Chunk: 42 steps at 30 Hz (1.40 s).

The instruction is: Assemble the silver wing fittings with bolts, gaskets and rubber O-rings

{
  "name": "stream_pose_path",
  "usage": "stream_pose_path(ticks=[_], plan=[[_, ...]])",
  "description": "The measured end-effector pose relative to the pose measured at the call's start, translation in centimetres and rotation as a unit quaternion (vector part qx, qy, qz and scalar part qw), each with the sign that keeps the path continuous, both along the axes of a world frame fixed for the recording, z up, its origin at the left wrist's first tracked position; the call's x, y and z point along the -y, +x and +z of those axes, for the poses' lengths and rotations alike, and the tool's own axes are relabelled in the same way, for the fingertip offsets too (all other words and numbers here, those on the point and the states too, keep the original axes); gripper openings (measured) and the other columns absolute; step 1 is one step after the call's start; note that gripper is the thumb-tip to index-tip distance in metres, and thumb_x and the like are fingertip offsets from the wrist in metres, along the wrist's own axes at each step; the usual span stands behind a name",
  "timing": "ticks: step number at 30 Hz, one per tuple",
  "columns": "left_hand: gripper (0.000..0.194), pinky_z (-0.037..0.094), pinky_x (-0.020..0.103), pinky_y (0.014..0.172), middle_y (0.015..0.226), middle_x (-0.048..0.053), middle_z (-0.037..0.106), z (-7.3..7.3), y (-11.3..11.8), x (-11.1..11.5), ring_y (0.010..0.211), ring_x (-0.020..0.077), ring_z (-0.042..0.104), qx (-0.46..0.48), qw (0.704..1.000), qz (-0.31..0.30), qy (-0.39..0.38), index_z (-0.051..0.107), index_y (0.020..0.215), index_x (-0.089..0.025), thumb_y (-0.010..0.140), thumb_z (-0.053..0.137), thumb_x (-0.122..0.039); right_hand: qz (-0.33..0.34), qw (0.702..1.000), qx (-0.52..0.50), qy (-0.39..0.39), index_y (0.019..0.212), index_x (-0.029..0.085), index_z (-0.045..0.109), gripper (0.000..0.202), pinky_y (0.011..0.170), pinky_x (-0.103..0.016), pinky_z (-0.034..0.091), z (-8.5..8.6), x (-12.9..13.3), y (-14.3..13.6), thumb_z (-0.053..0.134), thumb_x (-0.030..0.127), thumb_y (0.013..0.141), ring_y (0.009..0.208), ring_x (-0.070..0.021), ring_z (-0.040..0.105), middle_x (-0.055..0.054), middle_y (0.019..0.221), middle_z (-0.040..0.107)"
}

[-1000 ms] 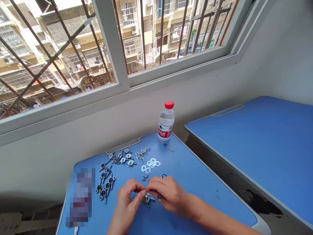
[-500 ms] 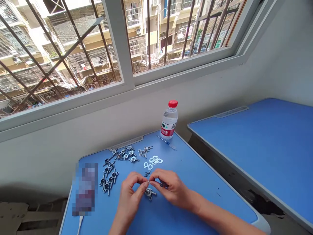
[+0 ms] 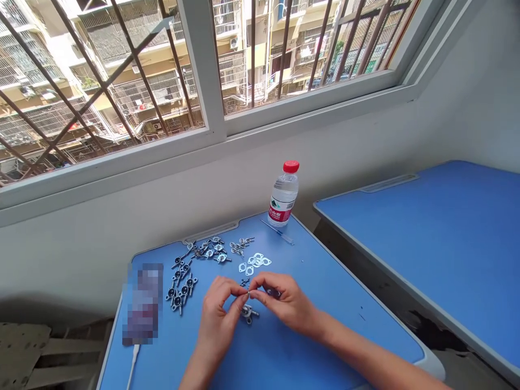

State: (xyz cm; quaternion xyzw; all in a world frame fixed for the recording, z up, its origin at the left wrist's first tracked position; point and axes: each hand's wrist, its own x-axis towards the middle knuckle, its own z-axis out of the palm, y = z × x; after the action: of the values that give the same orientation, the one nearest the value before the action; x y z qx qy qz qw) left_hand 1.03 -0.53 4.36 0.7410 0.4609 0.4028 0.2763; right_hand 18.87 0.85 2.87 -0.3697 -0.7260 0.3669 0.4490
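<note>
My left hand (image 3: 221, 311) pinches thumb and forefinger together on something tiny, too small to make out. Against those fingertips, my right hand (image 3: 286, 302) also pinches, with the dark handle of a screwdriver (image 3: 274, 293) showing in its curled fingers; the tool's tip is hidden. Just below the meeting fingertips, a metal part with a round body and side stem (image 3: 248, 313) lies on the table, partly covered by the left thumb. Beyond the fingers is a small cluster of dark screws (image 3: 244, 282). Flat silver plates (image 3: 257, 261) lie farther back.
Small metal pieces with stems (image 3: 239, 248) lie behind the plates. Several black-centred metal parts (image 3: 181, 287) and silver-topped ones (image 3: 211, 251) spread leftward. A pixelated object (image 3: 142, 306) with a white cable lies left. A water bottle (image 3: 283, 195) and pen-like tool (image 3: 278, 233) stand back right.
The camera view has shifted slightly. Both hands keep their fingertips together in nearly the same pinch, and the parts on the table stay where they were.
</note>
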Motion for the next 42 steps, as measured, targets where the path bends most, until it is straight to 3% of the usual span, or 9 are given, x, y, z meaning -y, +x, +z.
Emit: stream_pose_path(ticks=[7,17,21,24,27,34,42], plan=[[0.021,0.043,0.029,0.066,0.076,0.003,0.065,-0.3,0.3,0.2,0.072,0.0169,0.056,-0.089,0.985,0.013,0.146,0.063,0.081,-0.021,0.097,0.048,-0.020,0.001,0.998,-0.020,-0.052,0.076,0.017,0.066,0.025,0.054,-0.023,0.044,0.3,0.0,0.1,0.056,0.034,0.091,0.059,-0.0121,0.053,-0.002,0.068,0.065],[0.021,0.041,0.032,0.070,0.077,0.003,0.066,-0.8,0.6,0.5,0.073,0.0172,0.058,-0.163,0.961,0.020,0.224,0.063,0.087,-0.020,0.096,0.046,-0.011,0.018,0.980,-0.075,-0.184,0.073,0.015,0.065,0.026,0.063,-0.025,0.049,0.2,-0.3,0.0,0.062,0.039,0.085,0.066,-0.0137,0.058,-0.002,0.069,0.065],[0.018,0.043,0.035,0.076,0.085,0.004,0.067,-0.7,0.3,0.3,0.081,0.0197,0.060,-0.172,0.974,0.014,0.147,0.063,0.092,-0.021,0.096,0.046,-0.016,0.015,0.983,-0.052,-0.174,0.074,0.015,0.065,0.025,0.061,-0.025,0.047,-0.1,-0.4,0.2,0.061,0.037,0.086,0.065,-0.0135,0.057,-0.002,0.069,0.065],[0.011,0.044,0.037,0.082,0.097,0.003,0.067,-0.3,-0.3,0.1,0.093,0.0222,0.060,-0.183,0.983,-0.013,0.030,0.060,0.099,-0.023,0.092,0.054,-0.018,0.024,0.992,0.024,-0.119,0.075,0.016,0.066,0.020,0.056,-0.024,0.043,-0.2,-0.5,0.7,0.058,0.029,0.088,0.061,-0.0124,0.054,-0.002,0.069,0.065],[0.015,0.043,0.038,0.087,0.101,0.001,0.066,0.1,-0.6,0.1,0.096,0.0220,0.059,-0.212,0.975,-0.048,-0.047,0.060,0.097,-0.024,0.085,0.062,-0.014,0.043,0.993,0.098,-0.051,0.076,0.017,0.065,0.016,0.057,-0.023,0.043,-0.3,-0.5,1.1,0.055,0.020,0.089,0.061,-0.0120,0.055,-0.001,0.070,0.066],[0.020,0.039,0.041,0.091,0.094,0.000,0.064,-0.4,-0.5,0.5,0.092,0.0218,0.057,-0.296,0.949,-0.088,-0.060,0.059,0.093,-0.023,0.082,0.060,-0.005,0.076,0.965,0.251,0.026,0.082,0.018,0.065,0.011,0.058,-0.024,0.041,-1.5,-0.5,1.3,0.056,0.013,0.088,0.064,-0.0148,0.060,-0.002,0.075,0.069],[0.014,0.039,0.043,0.090,0.091,0.002,0.065,-0.9,-0.4,0.3,0.089,0.0232,0.057,-0.353,0.932,-0.071,-0.047,0.059,0.088,-0.020,0.085,0.061,-0.006,0.096,0.945,0.303,0.076,0.079,0.019,0.059,0.017,0.055,-0.024,0.036,-2.2,-0.4,1.1,0.049,0.010,0.089,0.059,-0.0144,0.058,-0.001,0.072,0.067]])
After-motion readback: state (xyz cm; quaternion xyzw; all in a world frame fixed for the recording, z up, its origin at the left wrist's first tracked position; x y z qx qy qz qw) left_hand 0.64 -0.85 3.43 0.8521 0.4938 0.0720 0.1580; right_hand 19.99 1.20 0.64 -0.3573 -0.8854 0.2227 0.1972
